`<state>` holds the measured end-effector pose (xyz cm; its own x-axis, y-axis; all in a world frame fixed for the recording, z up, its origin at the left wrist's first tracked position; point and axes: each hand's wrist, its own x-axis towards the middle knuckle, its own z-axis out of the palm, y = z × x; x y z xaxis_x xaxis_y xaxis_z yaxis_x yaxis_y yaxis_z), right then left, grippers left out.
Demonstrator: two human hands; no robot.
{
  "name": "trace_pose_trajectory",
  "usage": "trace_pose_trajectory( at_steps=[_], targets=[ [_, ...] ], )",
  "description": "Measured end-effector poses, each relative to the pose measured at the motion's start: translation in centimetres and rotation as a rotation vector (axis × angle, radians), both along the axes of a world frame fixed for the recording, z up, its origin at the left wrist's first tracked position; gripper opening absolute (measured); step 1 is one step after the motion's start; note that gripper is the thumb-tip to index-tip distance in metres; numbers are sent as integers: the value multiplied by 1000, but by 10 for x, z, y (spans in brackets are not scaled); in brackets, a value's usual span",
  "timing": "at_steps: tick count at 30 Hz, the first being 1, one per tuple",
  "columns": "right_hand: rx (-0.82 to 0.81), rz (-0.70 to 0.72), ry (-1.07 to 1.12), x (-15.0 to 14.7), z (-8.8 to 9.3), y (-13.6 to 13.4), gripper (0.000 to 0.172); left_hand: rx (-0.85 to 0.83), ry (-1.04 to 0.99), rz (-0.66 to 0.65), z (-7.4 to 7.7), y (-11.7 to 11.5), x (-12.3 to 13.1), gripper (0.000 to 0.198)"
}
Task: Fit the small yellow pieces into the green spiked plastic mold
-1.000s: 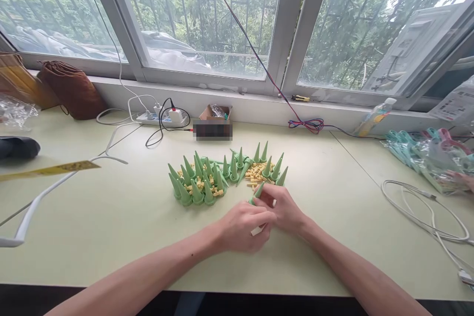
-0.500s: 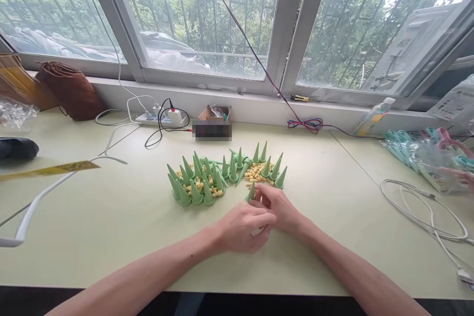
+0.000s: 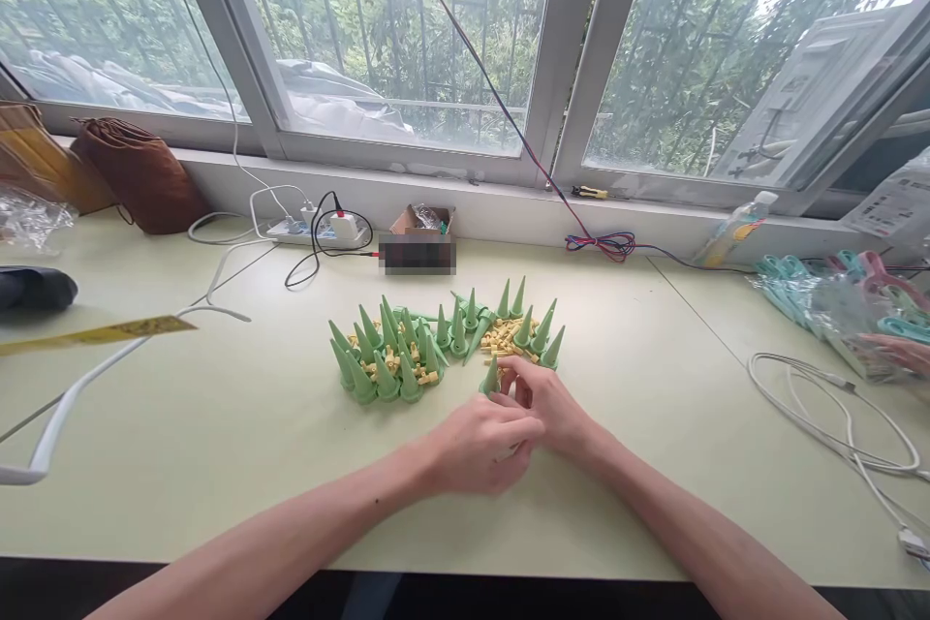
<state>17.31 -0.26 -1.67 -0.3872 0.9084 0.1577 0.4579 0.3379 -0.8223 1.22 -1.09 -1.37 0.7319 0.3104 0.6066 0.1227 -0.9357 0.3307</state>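
Observation:
My right hand (image 3: 543,404) is curled with its fingers and thumb around the right side of a green cone-shaped spike (image 3: 491,378), which stands upright close to the table. Closed in front of it, my left hand (image 3: 483,446) has its fingertips bent out of sight, so anything in them is hidden. The two hands meet or overlap in view. Just beyond them lies a pile of small brass-coloured fittings (image 3: 503,339), edged by several more green spikes (image 3: 539,337). To the left stands a dense group of green spikes (image 3: 387,386) with brass-coloured fittings among them.
A power strip (image 3: 287,231) and a small cardboard box (image 3: 422,219) stand at the back. Coiled white cable (image 3: 828,417) lies right. Past it, another person's hand (image 3: 901,349) is beside bagged teal and pink plastic items (image 3: 821,295). A brown pouch (image 3: 138,176) sits back left.
The green spike at my right hand has shifted slightly left and stands a little straighter. My left hand has barely moved, and the gap under its fingers shows less.

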Motion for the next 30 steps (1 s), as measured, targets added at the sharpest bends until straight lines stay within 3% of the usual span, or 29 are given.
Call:
trace_pose_trajectory(
  at_steps=[13, 15, 20, 30],
  targets=[
    [108, 170, -66, 7, -13, 4, 76, 34, 85, 8, 1, -2, -2, 17],
    [98, 149, -57, 5, -11, 3, 69, 41, 94, 13, 2, -2, -2, 17],
    [45, -2, -5, 1, -7, 0, 34, 49, 73, 27, 3, -1, -1, 20],
    [63, 54, -28, 1, -3, 0, 37, 65, 83, 10, 2, -1, 0, 19]
  ],
)
